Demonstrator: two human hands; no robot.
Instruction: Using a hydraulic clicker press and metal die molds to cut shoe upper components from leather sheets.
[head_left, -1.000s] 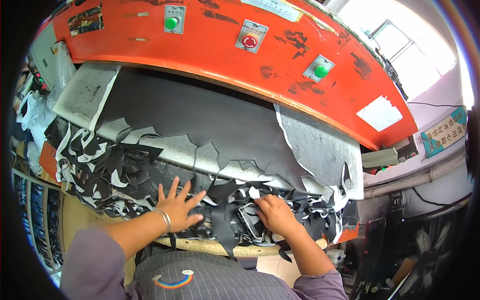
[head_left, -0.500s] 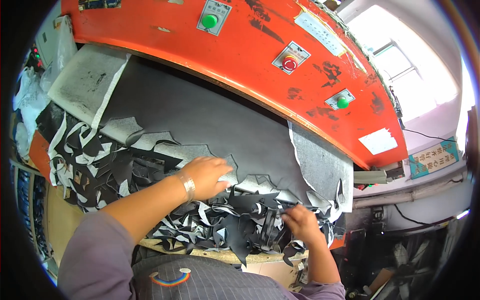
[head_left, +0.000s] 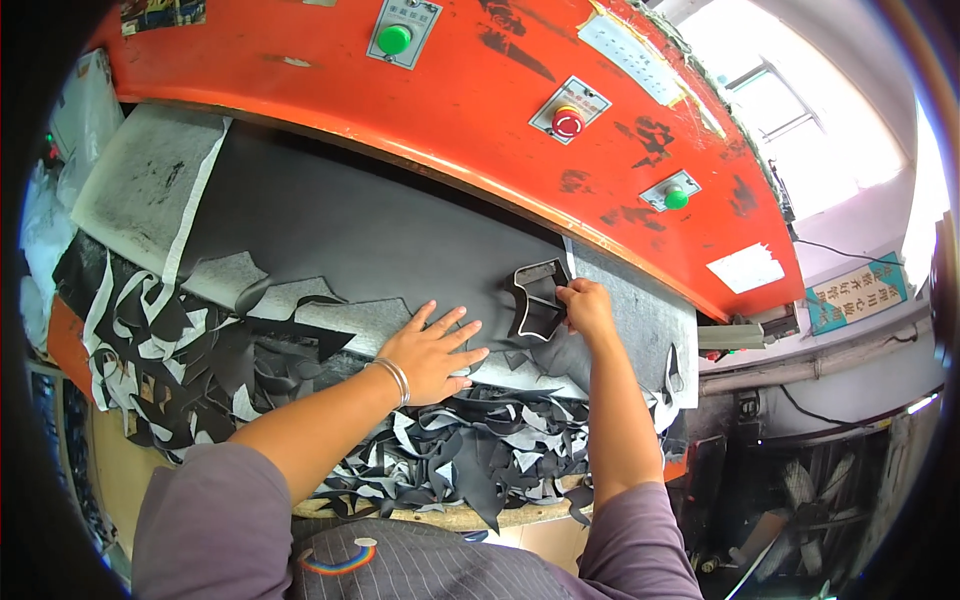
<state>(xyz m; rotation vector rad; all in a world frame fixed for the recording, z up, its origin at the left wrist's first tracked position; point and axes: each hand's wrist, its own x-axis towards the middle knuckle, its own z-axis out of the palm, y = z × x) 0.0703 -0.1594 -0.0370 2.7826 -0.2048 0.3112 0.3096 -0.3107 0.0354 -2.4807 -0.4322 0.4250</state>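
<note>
A large dark grey sheet [head_left: 370,220] of leather-like material, with a pale underside, lies across the cutting bed under an orange machine. Along its near edge are jagged cut-outs that bare the light grey pad [head_left: 360,318]. My left hand [head_left: 432,355] presses down flat on this edge with its fingers spread. In my right hand [head_left: 588,308] is a metal cutting die [head_left: 541,303], an open frame with wavy sides and a crossbar. It sits tilted at the sheet's right part, and I cannot tell whether its whole edge touches.
The machine's orange beam [head_left: 480,125] spans the back, with a green button [head_left: 395,40], a red stop button [head_left: 568,123] and another green button [head_left: 677,196]. Dark and white scraps [head_left: 450,460] heap along the near edge and at left. White plastic bags [head_left: 45,230] hang far left.
My right hand has risen from the scraps at the near edge to the sheet, now with the cutting die in it. My left hand has flattened and spread on the sheet's edge.
</note>
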